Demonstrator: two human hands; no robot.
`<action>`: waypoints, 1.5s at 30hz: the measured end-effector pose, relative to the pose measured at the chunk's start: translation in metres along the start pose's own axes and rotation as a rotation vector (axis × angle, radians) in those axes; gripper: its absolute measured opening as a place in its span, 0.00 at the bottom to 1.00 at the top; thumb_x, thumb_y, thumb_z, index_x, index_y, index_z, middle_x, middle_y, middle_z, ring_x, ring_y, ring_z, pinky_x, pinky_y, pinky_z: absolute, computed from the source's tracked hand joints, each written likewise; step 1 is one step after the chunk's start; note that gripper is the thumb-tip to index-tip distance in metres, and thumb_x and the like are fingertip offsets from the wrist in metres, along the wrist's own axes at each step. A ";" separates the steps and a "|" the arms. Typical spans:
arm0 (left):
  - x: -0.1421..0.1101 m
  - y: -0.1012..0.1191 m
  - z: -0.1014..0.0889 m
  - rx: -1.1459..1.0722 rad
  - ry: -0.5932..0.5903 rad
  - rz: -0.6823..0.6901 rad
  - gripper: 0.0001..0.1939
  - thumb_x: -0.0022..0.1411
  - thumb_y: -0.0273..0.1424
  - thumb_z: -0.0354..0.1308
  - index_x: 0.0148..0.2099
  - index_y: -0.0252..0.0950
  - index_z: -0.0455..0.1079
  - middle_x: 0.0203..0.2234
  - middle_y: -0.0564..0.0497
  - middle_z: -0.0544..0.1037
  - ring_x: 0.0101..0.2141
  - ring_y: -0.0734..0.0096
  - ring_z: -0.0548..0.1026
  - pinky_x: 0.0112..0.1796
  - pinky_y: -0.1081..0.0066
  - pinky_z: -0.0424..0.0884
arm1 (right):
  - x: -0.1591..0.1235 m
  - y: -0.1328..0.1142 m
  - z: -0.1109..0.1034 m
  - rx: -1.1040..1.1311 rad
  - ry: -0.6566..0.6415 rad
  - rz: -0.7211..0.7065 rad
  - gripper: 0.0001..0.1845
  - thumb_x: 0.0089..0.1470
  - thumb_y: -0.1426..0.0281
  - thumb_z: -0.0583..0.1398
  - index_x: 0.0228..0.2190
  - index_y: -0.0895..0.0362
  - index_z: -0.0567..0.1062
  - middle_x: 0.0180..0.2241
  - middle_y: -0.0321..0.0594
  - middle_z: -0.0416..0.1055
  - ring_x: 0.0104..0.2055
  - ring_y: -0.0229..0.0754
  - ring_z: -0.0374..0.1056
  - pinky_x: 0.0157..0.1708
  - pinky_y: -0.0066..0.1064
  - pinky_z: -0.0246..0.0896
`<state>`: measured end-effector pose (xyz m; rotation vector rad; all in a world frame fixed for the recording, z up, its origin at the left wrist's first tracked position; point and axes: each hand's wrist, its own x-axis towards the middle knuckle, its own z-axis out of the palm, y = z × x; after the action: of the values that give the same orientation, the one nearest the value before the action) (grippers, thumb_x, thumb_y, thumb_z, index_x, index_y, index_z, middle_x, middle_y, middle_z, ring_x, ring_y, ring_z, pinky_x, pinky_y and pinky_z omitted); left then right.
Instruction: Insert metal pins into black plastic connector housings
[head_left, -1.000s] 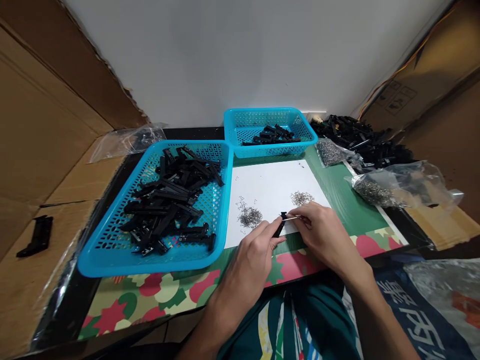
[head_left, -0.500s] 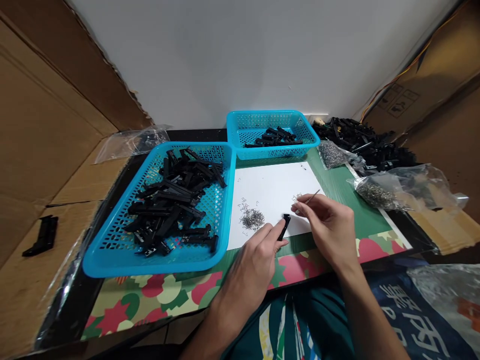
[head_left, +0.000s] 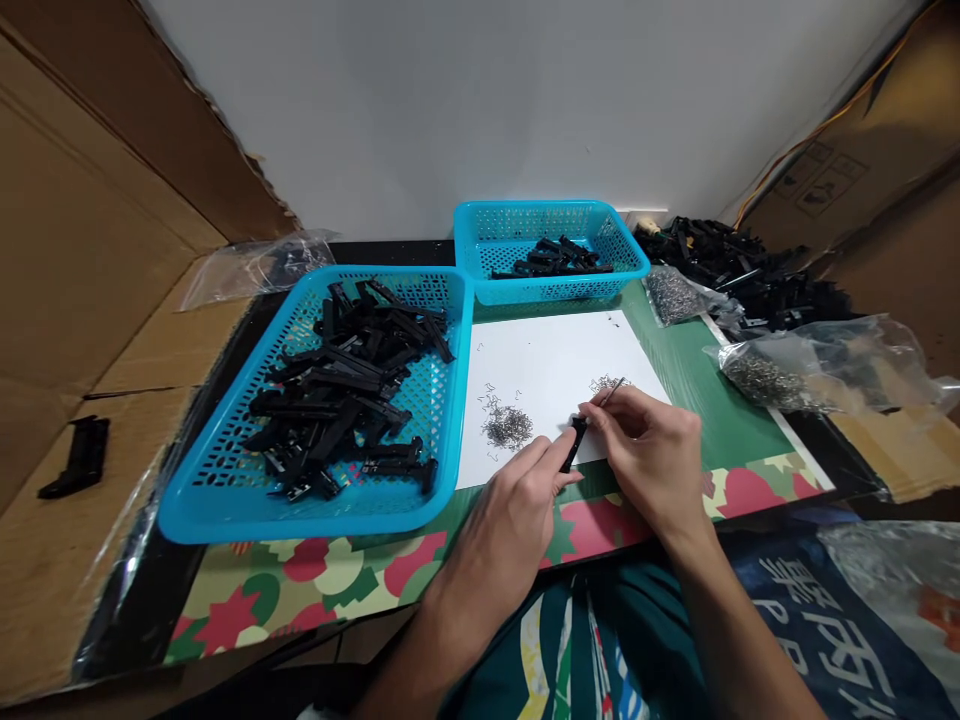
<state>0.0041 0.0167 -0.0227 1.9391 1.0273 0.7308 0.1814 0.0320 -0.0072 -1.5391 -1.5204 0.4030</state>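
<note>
My left hand point(head_left: 527, 490) is closed on a small black plastic part point(head_left: 574, 446), held near the lower edge of a white sheet point(head_left: 551, 350). At the part's upper end are the fingertips of my right hand point(head_left: 649, 440), pinched around a thin metal tool like tweezers point(head_left: 613, 391). Whether a tiny piece sits at the tool's working end, I cannot make out. Left of the black part lies a pile of small bent wire springs point(head_left: 508, 428). A smaller heap of wire pieces point(head_left: 604, 384) lies just beyond my right fingers.
A large blue basket point(head_left: 315, 525) of black parts stands at left, a smaller blue basket point(head_left: 551, 292) behind the sheet. Clear bags of metal pieces point(head_left: 765, 380) and a heap of black parts point(head_left: 742, 270) lie at right. One black part point(head_left: 85, 455) rests on cardboard at far left.
My right hand has moved left and closer, bringing its fingertips to the top of the black part. My left hand still holds that part. The view has shifted slightly.
</note>
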 end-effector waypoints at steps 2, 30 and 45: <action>0.001 -0.001 0.001 -0.014 0.017 0.004 0.33 0.73 0.14 0.46 0.72 0.45 0.64 0.47 0.49 0.75 0.50 0.67 0.79 0.57 0.65 0.80 | -0.001 -0.001 0.001 -0.015 0.005 -0.009 0.06 0.62 0.69 0.66 0.31 0.53 0.79 0.30 0.37 0.85 0.30 0.43 0.82 0.31 0.31 0.73; -0.012 0.042 -0.010 -0.147 0.385 -0.050 0.21 0.80 0.37 0.49 0.71 0.54 0.62 0.59 0.49 0.73 0.55 0.63 0.76 0.55 0.64 0.74 | 0.028 0.006 -0.023 0.713 -0.426 0.033 0.07 0.59 0.62 0.71 0.37 0.51 0.85 0.33 0.39 0.79 0.33 0.41 0.71 0.32 0.31 0.66; 0.050 0.044 -0.134 1.199 -0.113 -0.411 0.16 0.79 0.32 0.46 0.57 0.30 0.72 0.48 0.34 0.81 0.50 0.42 0.80 0.50 0.54 0.70 | 0.189 0.048 0.006 0.171 -0.046 -0.011 0.11 0.52 0.70 0.64 0.37 0.61 0.82 0.24 0.38 0.72 0.27 0.41 0.65 0.30 0.35 0.56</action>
<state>-0.0571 0.0962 0.0887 2.4960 1.9688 -0.3605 0.2420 0.2160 0.0197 -1.3959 -1.4887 0.5509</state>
